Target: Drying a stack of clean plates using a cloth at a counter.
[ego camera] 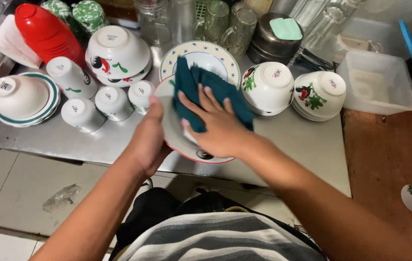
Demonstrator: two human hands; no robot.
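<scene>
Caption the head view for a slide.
Left hand holds a red-rimmed plate while the right hand presses a dark teal cloth onto it above a steel counter.
</scene>
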